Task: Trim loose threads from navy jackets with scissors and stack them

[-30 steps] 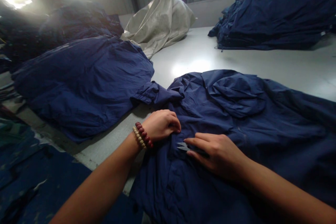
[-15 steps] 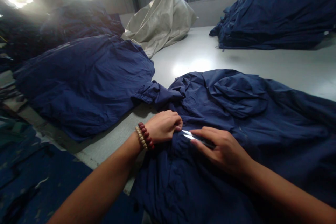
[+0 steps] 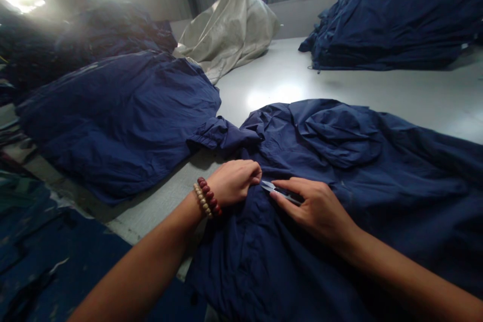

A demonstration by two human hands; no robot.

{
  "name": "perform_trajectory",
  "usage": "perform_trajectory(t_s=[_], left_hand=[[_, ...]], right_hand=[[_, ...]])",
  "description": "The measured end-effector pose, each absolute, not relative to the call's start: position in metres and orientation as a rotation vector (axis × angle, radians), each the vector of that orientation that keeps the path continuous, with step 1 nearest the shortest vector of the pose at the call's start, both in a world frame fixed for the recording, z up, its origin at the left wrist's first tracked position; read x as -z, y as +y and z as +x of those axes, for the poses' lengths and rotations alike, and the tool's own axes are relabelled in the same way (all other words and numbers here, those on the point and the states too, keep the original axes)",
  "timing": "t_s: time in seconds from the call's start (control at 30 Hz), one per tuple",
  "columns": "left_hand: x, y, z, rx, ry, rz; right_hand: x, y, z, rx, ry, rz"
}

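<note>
A dark blue garment [image 3: 320, 151] lies rumpled over the table's front edge, with a gathered cuff at its left side. My left hand [image 3: 237, 179], with two bead bracelets [image 3: 207, 197] at the wrist, is closed on a fold of this garment. In my right hand [image 3: 311, 201] are small thread snips [image 3: 281, 192], held between thumb and fingers. Their blades point left, with the tips close to my left fingertips, just over the fabric. Whether the tips touch the cloth I cannot tell.
Another blue garment [image 3: 124, 121] is spread to the left on the pale table [image 3: 264, 80]. Behind it rises a grey cover [image 3: 234, 30] draped over something hidden. A stack of blue garments [image 3: 392, 25] stands at the back right, and a dark heap [image 3: 109, 30] at the back left.
The snips' blades have drawn closer together, and my right hand has shifted slightly up and left. My left hand keeps its hold on the fold.
</note>
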State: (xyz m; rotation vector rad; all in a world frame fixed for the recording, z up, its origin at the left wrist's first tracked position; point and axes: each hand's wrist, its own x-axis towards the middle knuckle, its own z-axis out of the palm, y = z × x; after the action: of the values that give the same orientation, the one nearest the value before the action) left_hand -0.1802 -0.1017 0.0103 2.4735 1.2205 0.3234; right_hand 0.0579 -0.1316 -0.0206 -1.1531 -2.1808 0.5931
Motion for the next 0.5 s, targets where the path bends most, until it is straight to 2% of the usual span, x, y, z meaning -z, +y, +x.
perform_trajectory(t_s=[0.5], left_hand=[[-0.0100,-0.1032,-0.1786,-0.381,1.221,2.477]], right_hand=[[0.0202,-0.1324,0.0514,-0.502,-2.144,-1.198]])
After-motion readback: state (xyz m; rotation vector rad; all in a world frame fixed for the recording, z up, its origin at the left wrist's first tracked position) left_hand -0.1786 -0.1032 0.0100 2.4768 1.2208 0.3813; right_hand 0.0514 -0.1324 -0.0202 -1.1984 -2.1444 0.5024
